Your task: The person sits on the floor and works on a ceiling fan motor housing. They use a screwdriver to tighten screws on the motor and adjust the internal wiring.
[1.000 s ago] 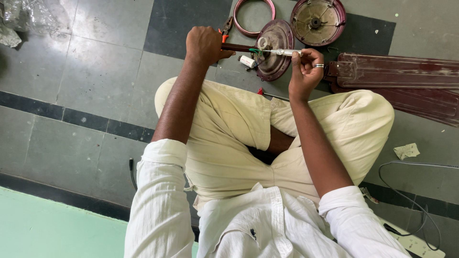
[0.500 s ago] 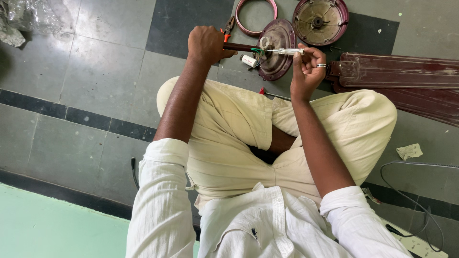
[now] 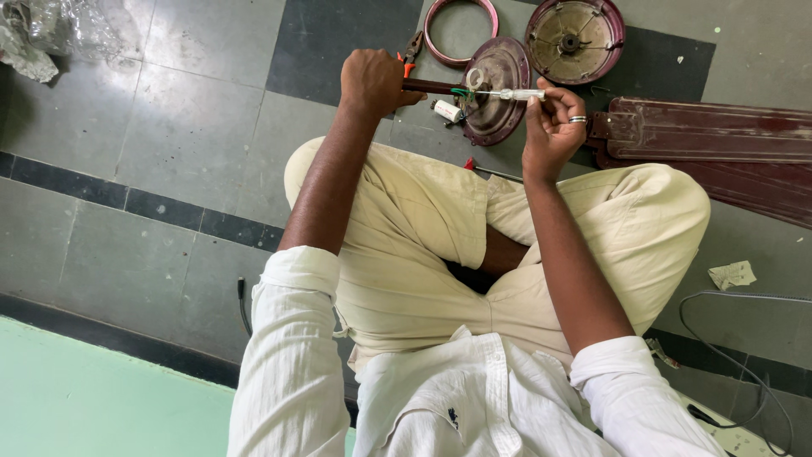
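Both hands up over the fan motor housing (image 3: pixel 499 89): left hand (image 3: pixel 372 80) clenched on dark rod (image 3: pixel 427 85), right hand (image 3: pixel 554 123) pinching clear-handled screwdriver (image 3: pixel 507 95). Tool axis horizontal, tip pointing at rod end.

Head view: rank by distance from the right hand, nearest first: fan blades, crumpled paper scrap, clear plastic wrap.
From the right hand:
1. Fan blades: just right of it, on the floor.
2. Crumpled paper scrap: lower right, past the knee.
3. Clear plastic wrap: far top-left corner.
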